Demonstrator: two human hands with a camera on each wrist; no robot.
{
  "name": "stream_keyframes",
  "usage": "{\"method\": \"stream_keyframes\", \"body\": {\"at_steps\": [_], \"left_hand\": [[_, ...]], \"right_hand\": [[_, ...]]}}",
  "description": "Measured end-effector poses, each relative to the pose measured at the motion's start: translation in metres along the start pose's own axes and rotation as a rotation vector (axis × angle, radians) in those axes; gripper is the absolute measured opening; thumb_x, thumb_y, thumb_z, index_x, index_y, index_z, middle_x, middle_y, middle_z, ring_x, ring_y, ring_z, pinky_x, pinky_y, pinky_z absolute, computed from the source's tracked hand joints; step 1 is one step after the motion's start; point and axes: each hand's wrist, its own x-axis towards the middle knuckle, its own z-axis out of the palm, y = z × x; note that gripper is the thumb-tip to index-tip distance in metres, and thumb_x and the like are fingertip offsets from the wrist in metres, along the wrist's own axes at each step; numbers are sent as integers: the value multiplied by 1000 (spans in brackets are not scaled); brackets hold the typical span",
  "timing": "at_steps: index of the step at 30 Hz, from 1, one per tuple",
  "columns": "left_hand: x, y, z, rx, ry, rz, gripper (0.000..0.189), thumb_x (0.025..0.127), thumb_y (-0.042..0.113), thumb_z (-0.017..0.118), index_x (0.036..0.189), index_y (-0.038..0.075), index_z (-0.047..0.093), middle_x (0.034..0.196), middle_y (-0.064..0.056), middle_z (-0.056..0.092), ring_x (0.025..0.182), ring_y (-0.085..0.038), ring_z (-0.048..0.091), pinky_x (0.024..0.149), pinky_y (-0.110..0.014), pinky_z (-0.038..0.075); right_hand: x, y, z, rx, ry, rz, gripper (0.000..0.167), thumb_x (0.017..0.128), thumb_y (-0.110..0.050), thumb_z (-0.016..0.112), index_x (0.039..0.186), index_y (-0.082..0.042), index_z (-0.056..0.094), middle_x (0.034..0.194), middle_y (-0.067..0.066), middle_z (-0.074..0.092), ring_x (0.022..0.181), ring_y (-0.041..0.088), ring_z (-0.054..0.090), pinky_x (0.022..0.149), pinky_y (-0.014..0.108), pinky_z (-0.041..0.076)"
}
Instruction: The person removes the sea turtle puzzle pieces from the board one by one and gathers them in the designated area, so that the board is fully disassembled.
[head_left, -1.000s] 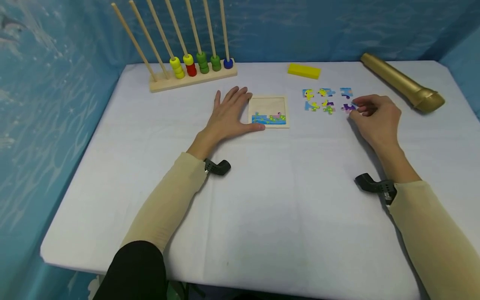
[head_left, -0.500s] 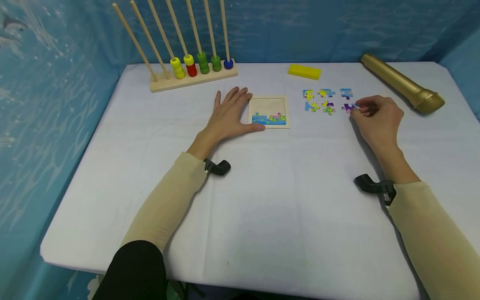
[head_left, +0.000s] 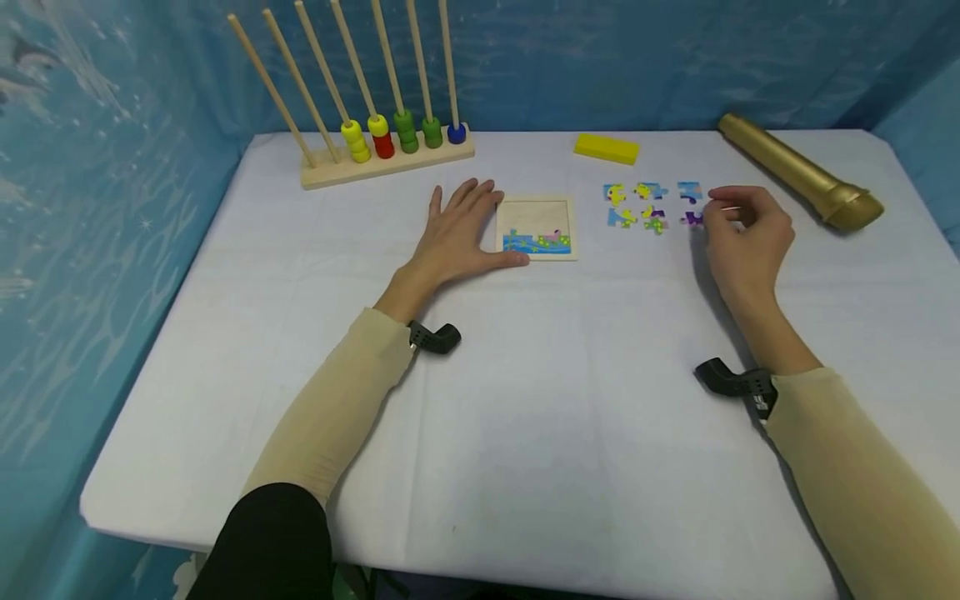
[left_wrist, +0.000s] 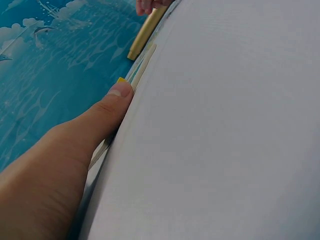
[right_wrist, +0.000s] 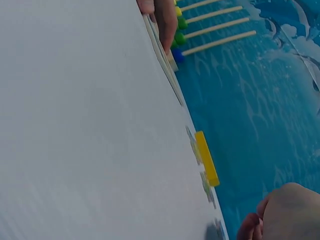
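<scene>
My left hand (head_left: 453, 233) lies spread at the left side of a small wooden puzzle tray (head_left: 573, 229), thumb at its near edge and fingertips by its far left corner. In the left wrist view the thumb (left_wrist: 107, 110) presses along the tray's edge. Joined pieces with a blue and green picture (head_left: 536, 242) fill the tray's near part. My right hand (head_left: 750, 237), fingers curled, pinches the right end of a purple jigsaw piece (head_left: 691, 218) between thumb and index finger; the fingertips hide that end. In the right wrist view the curled hand (right_wrist: 287, 215) shows only partly.
Several loose jigsaw pieces (head_left: 622, 217) lie right of the tray. Behind them sits a yellow block (head_left: 606, 149). A gold microphone-shaped object (head_left: 802, 173) lies at the back right. A bead abacus with upright rods (head_left: 386, 162) stands at the back left. Blue curtain (head_left: 600, 58) borders the white table.
My right hand has shifted slightly left, and its wrist has turned a little. The left hand stays at the tray. The view has tilted slightly.
</scene>
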Motion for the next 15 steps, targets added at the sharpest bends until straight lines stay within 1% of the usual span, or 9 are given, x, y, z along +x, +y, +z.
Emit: {"method": "stream_keyframes", "body": {"at_steps": [1,3,9,12,15], "left_hand": [[0,0,0,-3,-1,1,110,80,85,66,165,22,35,176,0,24,165,-22,9,130,-61,-9],[0,0,1,-5,-2,2,110,80,85,65,165,22,35,176,0,24,165,-22,9,130,-61,-9],[-1,0,0,-7,-4,-7,111,79,86,66,165,23,35,176,0,25,165,-22,9,130,-62,-7],[-1,1,-1,-13,-9,-4,111,79,85,67,164,23,36,176,0,25,165,-22,9,130,-63,-8],[0,1,-3,-8,-10,-1,110,79,85,68,164,22,36,176,0,25,165,-23,10,130,-62,-8]], "right_hand": [[-3,-4,3,28,-3,6,25,99,-18,62,118,-13,77,93,-17,64,79,-2,57,68,15,39],[-10,-12,11,48,-35,-4,25,101,-17,60,118,-13,77,93,-16,63,79,0,57,67,16,39],[-27,-39,38,90,-165,-92,24,100,-15,59,115,-9,77,96,-5,65,80,8,59,67,17,41],[-33,-52,50,69,-223,-117,24,100,-14,59,116,-9,76,101,1,68,82,10,60,68,17,43],[-40,-66,62,35,-293,-143,26,100,-13,60,120,-9,75,109,7,70,86,14,60,76,17,44]]}}
